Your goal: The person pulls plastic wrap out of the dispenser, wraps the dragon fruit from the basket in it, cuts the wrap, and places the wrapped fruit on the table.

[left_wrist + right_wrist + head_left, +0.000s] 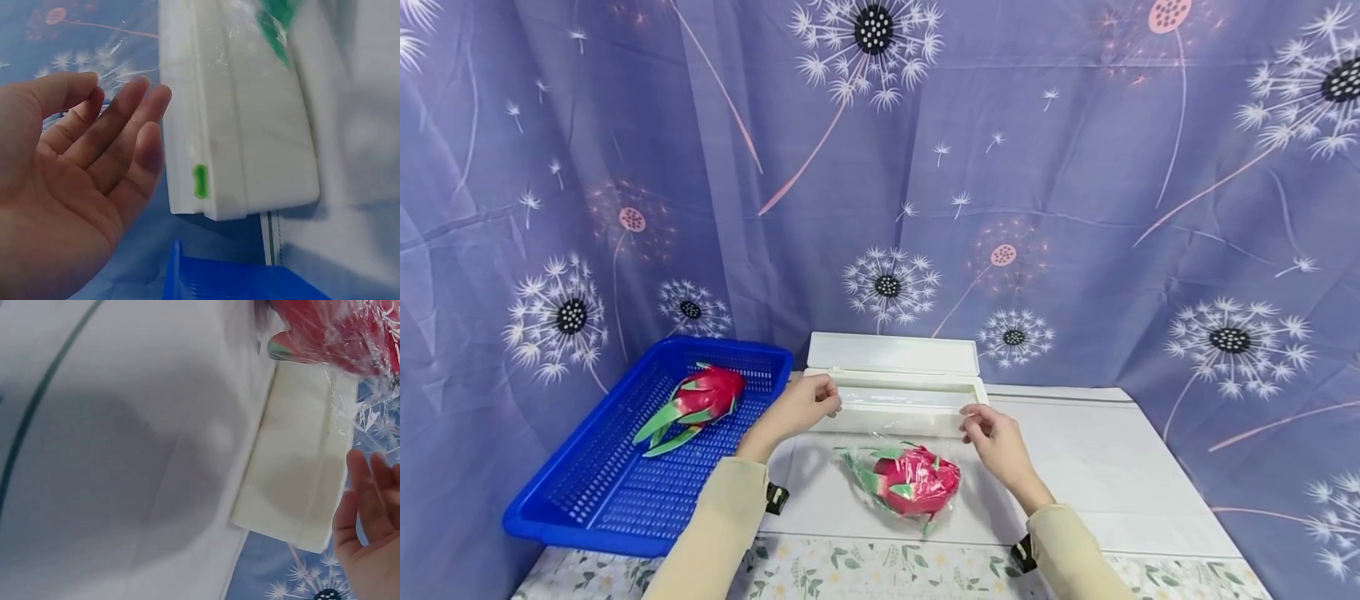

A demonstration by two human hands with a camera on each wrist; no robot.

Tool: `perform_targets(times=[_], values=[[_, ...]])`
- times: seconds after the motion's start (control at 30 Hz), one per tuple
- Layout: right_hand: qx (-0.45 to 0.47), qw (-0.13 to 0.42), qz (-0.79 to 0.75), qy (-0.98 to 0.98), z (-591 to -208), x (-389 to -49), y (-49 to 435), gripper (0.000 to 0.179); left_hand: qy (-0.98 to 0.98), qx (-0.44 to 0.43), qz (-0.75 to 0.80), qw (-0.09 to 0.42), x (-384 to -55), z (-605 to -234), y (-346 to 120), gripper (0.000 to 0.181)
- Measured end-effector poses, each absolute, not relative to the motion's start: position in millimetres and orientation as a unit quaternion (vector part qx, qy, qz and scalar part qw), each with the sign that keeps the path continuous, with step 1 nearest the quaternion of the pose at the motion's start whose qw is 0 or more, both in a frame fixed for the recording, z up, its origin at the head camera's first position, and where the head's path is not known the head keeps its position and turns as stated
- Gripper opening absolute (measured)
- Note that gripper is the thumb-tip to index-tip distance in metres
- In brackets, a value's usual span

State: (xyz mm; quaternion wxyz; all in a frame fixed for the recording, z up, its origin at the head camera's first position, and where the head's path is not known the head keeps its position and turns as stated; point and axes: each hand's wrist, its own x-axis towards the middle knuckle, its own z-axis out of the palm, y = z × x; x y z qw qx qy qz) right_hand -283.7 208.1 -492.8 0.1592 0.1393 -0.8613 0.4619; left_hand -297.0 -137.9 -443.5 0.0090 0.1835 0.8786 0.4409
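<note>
A red dragon fruit with green leaf tips (pixel 921 483), covered in clear plastic wrap, lies on the table in front of a white lidded box (pixel 880 421). My left hand (pixel 808 404) is raised at the box's left end. Its thumb and index tips meet in the left wrist view, pinching clear plastic wrap (pixel 128 74) whose creases fan out toward the box. Beside the box's right front corner is my right hand (pixel 997 440), fingers loosely bent. Thumb and index stand apart in the right wrist view, near loose film (pixel 370 419) around the fruit.
The box's lid (pixel 895 353) stands raised at the back. On the left, a blue plastic basket (pixel 587 533) holds a second, unwrapped dragon fruit (pixel 711 392). A white cover (pixel 1090 467) and a floral cloth (pixel 850 571) lie on the table. A purple curtain (pixel 1075 275) hangs behind.
</note>
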Motion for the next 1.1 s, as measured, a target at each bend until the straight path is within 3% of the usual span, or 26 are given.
perform_targets(times=[0.17, 0.5, 0.7, 0.87, 1.03, 1.1], values=[[0.142, 0.172, 0.445, -0.867, -489, -274, 210, 0.017, 0.889, 0.175, 0.424, -0.022, -281, -441, -137, 0.012], [0.136, 0.139, 0.508, -0.839, -488, -257, 211, 0.02, 0.891, 0.138, 0.421, -0.1, -246, -448, -132, 0.014], [0.128, 0.096, 0.546, -0.822, -487, -256, 211, 0.024, 0.875, 0.133, 0.449, -0.121, -245, -452, -125, 0.012], [0.133, 0.044, 0.471, -0.871, -485, -256, 208, 0.026, 0.864, 0.134, 0.461, -0.151, -246, -457, -118, 0.013], [0.152, 0.094, 0.38, -0.907, -490, -255, 205, 0.005, 0.875, 0.13, 0.416, -0.211, -239, -463, -108, 0.007], [0.15, 0.12, 0.37, -0.909, -492, -252, 204, 0.006, 0.877, 0.124, 0.41, -0.216, -232, -465, -104, 0.004]])
